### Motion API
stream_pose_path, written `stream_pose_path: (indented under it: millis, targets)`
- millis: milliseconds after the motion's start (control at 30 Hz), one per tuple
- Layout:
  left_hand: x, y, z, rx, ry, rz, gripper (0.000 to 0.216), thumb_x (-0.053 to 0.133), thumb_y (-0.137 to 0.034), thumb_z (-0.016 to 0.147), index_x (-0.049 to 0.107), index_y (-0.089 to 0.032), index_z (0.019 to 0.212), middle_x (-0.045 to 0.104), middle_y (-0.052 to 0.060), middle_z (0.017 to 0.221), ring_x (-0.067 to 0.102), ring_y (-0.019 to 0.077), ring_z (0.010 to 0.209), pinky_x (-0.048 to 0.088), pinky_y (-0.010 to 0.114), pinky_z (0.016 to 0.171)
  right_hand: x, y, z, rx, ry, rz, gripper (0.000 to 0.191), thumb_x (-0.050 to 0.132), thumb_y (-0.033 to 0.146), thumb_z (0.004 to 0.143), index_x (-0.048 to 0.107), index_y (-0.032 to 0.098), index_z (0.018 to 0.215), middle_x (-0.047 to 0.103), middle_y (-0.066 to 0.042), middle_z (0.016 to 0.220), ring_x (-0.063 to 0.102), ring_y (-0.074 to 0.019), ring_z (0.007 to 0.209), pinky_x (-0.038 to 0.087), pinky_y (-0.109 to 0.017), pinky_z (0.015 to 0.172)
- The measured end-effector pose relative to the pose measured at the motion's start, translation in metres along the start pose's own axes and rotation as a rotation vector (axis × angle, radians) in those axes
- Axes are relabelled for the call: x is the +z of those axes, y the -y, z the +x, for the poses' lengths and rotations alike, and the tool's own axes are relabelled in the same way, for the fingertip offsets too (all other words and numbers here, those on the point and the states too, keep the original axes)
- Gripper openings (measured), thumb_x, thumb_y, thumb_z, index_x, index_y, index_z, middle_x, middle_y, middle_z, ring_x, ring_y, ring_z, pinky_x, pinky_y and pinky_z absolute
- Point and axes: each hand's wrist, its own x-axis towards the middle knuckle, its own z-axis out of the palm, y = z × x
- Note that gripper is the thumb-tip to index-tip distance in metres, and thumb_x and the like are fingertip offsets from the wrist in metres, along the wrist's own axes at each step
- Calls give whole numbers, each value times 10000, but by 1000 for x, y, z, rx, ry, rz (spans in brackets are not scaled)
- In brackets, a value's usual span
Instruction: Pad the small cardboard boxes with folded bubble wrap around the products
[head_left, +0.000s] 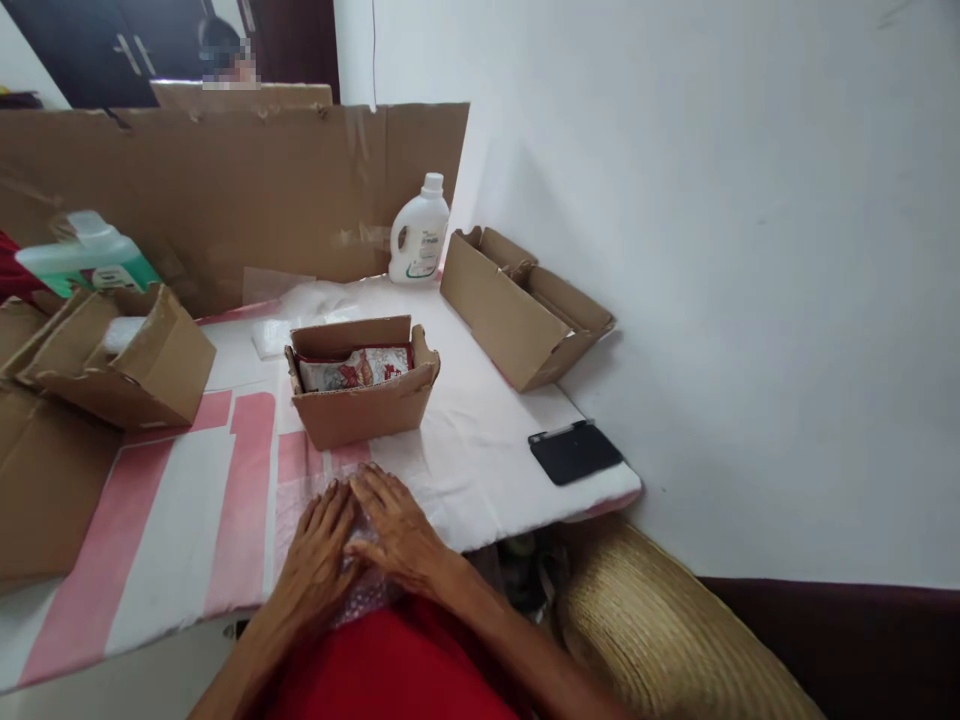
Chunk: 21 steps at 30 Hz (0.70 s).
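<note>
Both hands lie on a sheet of clear bubble wrap (296, 500) at the table's front edge. My left hand (321, 540) rests on its left part, fingers stretched forward. My right hand (394, 525) lies beside it, fingers extended and the tips near the left hand's. Part of the wrap is hidden under the hands. Just beyond them stands an open cardboard box (367, 415), with printed red and white packets (356, 370) inside.
Cardboard boxes stand at left (161, 360) and back right (510, 320). A white jug (421, 230) and a green-liquid bottle (90, 260) are near a cardboard partition (285, 190). A black flat object (574, 453) lies at the right edge. A person is behind the partition.
</note>
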Motion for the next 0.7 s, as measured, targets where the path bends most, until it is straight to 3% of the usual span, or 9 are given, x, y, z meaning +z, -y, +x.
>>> stream_pose_path:
  millis: [100, 200, 400, 533, 633, 700]
  targets:
    - [17, 13, -8, 31, 38, 155, 902, 541, -604, 900, 193, -164, 1607, 386, 169, 1607, 347, 328, 1493, 255, 487, 1212, 23, -23, -2, -18, 95, -100, 909, 628, 622, 903, 301, 112, 1581, 283, -208, 1642, 227, -338, 1534, 251, -546, 1235]
    - [8, 23, -17, -24, 50, 220, 924, 537, -631, 894, 164, -186, 1613, 324, 143, 1641, 286, 316, 1524, 191, 484, 1236, 20, -41, -12, 46, 92, -150, 925, 637, 632, 893, 271, 162, 1599, 211, -187, 1667, 172, -338, 1552, 217, -572, 1236]
    - [-5, 43, -31, -106, 39, 246, 882, 502, -628, 903, 173, -224, 1614, 309, 157, 1648, 285, 360, 1518, 251, 534, 1207, 3, -69, -31, 197, 46, -191, 872, 596, 627, 924, 258, 204, 1608, 175, -172, 1676, 142, -356, 1556, 181, -621, 1224]
    - [-22, 59, -58, -267, -74, 217, 817, 411, -562, 957, 118, -183, 1619, 305, 224, 1631, 320, 409, 1491, 353, 596, 1132, -12, -83, -59, 330, -120, -232, 795, 593, 479, 970, 243, 168, 1612, 172, -201, 1672, 169, -378, 1546, 246, -637, 1197]
    - [-44, 54, -81, -273, -85, 146, 837, 495, -533, 928, 157, -196, 1615, 355, 198, 1612, 382, 373, 1463, 396, 529, 1126, -34, -79, -84, 208, -145, -193, 664, 500, 261, 999, 256, 172, 1610, 239, -150, 1668, 212, -309, 1546, 305, -544, 1212]
    - [-53, 45, -91, -132, -14, 130, 911, 606, -568, 851, 237, -203, 1599, 379, 169, 1608, 404, 356, 1451, 376, 477, 1154, -46, -72, -98, 61, -54, -134, 690, 523, 222, 952, 291, 188, 1601, 265, -114, 1665, 228, -293, 1542, 313, -506, 1221]
